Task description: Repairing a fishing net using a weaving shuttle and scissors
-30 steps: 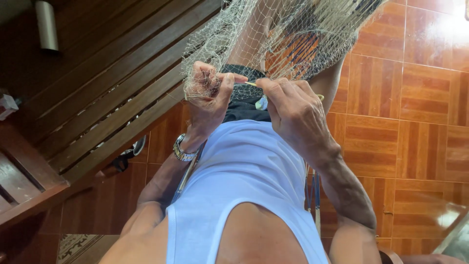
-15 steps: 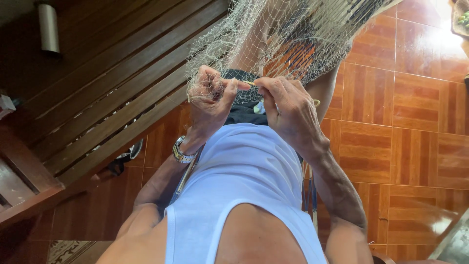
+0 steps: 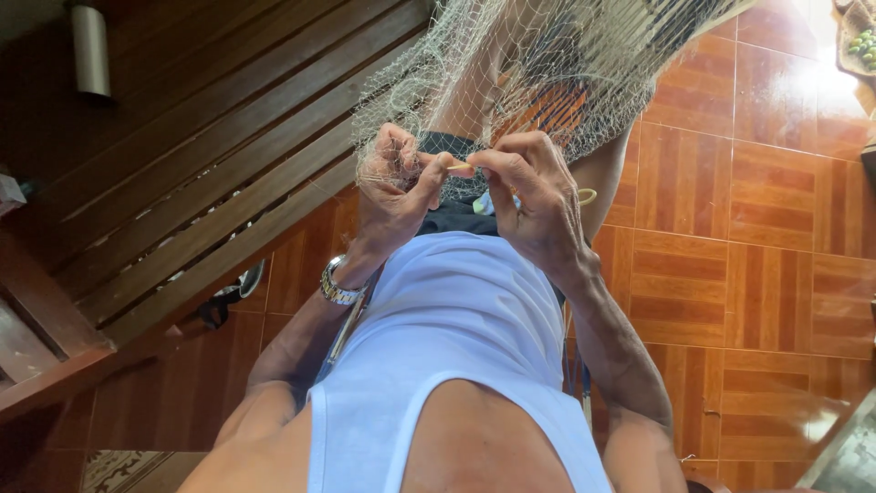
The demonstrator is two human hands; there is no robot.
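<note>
**Pale fine-mesh fishing net (image 3: 547, 64) pinched between both hands at chest height**

Pale fine-mesh fishing net draped from top of frame, hanging over raised knees, lower edge bunched at the hands. Mesh thin, off-white, see-through; floor and dark shorts visible behind it.

Left hand (image 3: 392, 187): fingers curled into a loose fist, gathered fold of net inside, thumb pressed against forefinger tip, pinching mesh. Silver metal link wristwatch (image 3: 338, 288) on that wrist.

Right hand (image 3: 529, 196): thumb and forefinger pressed together, pinching the net just beside the left thumb tip; remaining fingers curled in. Fingertips of both hands touching or near touching at the pinch point. Small tan sliver (image 3: 459, 167) visible right at the pinch; too small to tell what. Thin yellowish ring-shaped piece (image 3: 586, 195) poking out behind the right hand, just beside the knuckles; cannot tell whether held or only hanging in the net.

White sleeveless cotton shirt (image 3: 447, 338) filling lower centre, below both hands.

Surroundings: glossy reddish-brown parquet-pattern tile floor (image 3: 748, 228) at right and below. Dark brown slatted wooden bench (image 3: 182, 173) running diagonally at left, well apart from the hands. Grey metal cylinder (image 3: 89, 47) at upper left. Small cluster of green round things (image 3: 862, 41) at top-right corner, partly cut off by the frame edge.
</note>
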